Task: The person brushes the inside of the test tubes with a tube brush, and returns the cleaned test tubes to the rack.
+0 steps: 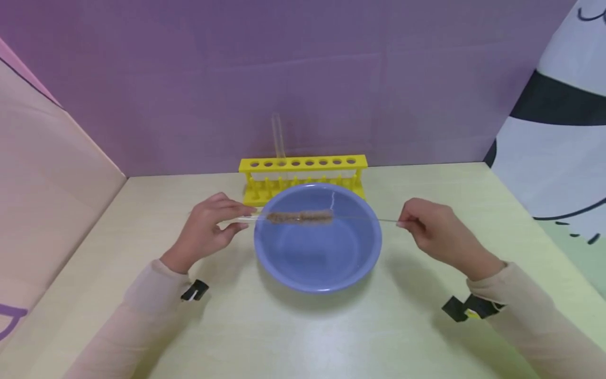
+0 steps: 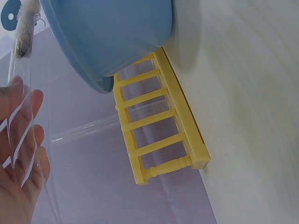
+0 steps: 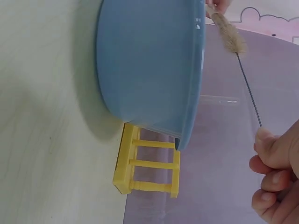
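Note:
Above the blue basin (image 1: 318, 258), my left hand (image 1: 204, 223) holds a clear test tube (image 2: 22, 130) between thumb and fingers, roughly level. A test tube brush (image 1: 316, 217) with tan bristles lies in line with it. Part of the bristles sits inside the tube, looking darker and pressed together; the rest is fluffy and outside the mouth. On the other side, my right hand (image 1: 433, 231) pinches the end of the brush's twisted wire handle (image 3: 249, 88), the other fingers curled in. The basin's inside shows from above, and whether it holds water I cannot tell.
Behind the basin stands a yellow test tube rack (image 1: 310, 161), its front partly hidden by the rim. Another clear test tube (image 1: 278, 134) stands upright in it. A purple backdrop (image 1: 303, 79) rises at the pale table's (image 1: 312, 337) far edge.

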The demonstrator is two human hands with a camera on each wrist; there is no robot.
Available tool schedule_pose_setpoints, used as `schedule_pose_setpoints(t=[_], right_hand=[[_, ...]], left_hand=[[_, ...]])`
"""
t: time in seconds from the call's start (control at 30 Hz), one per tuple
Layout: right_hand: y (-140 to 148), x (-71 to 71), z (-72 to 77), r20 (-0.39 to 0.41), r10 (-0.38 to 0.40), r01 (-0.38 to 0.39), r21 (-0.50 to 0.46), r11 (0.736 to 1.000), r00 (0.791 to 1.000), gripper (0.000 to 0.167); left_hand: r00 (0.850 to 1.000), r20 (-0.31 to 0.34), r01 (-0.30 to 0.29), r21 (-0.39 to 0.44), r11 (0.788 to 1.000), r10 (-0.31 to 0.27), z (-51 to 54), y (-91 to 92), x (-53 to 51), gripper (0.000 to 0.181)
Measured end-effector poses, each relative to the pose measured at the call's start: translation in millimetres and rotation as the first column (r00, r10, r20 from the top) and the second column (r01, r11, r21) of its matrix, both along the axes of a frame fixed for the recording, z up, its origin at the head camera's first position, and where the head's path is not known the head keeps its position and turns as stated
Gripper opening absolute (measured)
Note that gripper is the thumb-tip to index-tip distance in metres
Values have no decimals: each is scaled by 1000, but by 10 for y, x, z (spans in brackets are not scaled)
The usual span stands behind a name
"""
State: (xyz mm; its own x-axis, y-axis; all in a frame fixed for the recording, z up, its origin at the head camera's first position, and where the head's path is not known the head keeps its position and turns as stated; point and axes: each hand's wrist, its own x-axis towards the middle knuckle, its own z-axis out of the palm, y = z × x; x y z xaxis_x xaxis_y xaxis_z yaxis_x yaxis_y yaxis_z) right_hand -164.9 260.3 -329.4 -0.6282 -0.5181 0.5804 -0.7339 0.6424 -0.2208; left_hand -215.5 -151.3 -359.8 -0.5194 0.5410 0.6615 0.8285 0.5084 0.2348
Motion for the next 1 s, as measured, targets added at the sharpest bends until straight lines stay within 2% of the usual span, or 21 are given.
schedule_pose_setpoints(t=[0.2,0.3,0.47,0.67,1.0], right_hand=[[-18,5,-11,-60,-10,14,54,998,998,30],[-11,-2,-21,-105,19,-12,67,998,994,14],[-22,-18,-42,-187,59,-45,78,996,981,39],[-38,-10,-54,-246,59,-37,95,995,967,39],[-7,-41,-115,-312,123,-89,120,989,942,39]], left_hand=[[999,42,-8,-34,999,10,31,11,17,31],[998,65,-4,-50,999,8,50,23,19,30],[993,113,24,-58,998,-18,62,31,18,28],[988,152,47,-58,997,-38,65,44,9,28],[973,228,69,-135,989,-36,94,92,4,26]])
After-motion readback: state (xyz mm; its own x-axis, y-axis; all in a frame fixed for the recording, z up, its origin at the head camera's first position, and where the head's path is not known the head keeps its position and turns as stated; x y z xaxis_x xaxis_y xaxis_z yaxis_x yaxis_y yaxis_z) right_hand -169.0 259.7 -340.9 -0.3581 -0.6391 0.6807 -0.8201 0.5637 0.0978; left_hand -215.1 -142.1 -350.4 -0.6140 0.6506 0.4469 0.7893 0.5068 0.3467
